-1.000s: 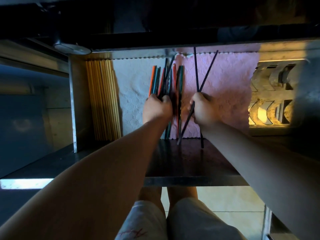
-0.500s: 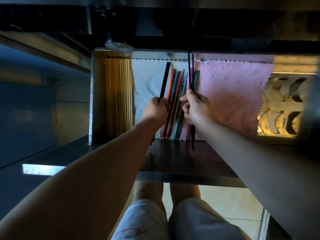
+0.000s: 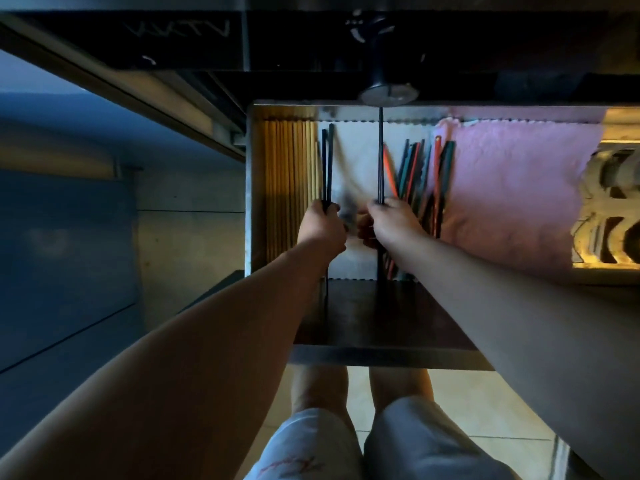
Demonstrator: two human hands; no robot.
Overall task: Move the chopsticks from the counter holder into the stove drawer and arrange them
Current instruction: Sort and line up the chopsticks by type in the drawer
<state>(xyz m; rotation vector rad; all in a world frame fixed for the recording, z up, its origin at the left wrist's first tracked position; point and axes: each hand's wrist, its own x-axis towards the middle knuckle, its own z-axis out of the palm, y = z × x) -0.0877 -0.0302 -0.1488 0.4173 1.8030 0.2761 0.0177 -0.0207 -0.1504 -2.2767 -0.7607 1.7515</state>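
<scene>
Head view.

- Stove drawer (image 3: 250, 188): standing pulled out below a round knob (image 3: 388, 93), lined with a white cloth (image 3: 356, 154) on the left and a pink cloth (image 3: 512, 195) on the right.
- Bamboo chopsticks (image 3: 287, 174): lying parallel against the drawer's left wall, already arranged.
- Left hand (image 3: 323, 225): curling tight round the near part of a black pair (image 3: 327, 161). The pair is pointing far, just beside the bamboo row. Judged: it is being lined up to start a second tidy row there.
- Right hand (image 3: 394, 221): pinching a dark chopstick (image 3: 381, 150) that is running straight toward the far wall, possibly two together; the count is unclear. Judged: it is being held apart from the heap so it can be sorted.
- Coloured chopsticks (image 3: 420, 174): lying fanned and crossing over the seam of the two cloths, just right of the right hand, still to be straightened.
- Pale slotted rack (image 3: 609, 209): sitting at the drawer's right end.
- Counter holder: not showing.
- Stage, judged: the transfer is done and the arranging is partway through.
</scene>
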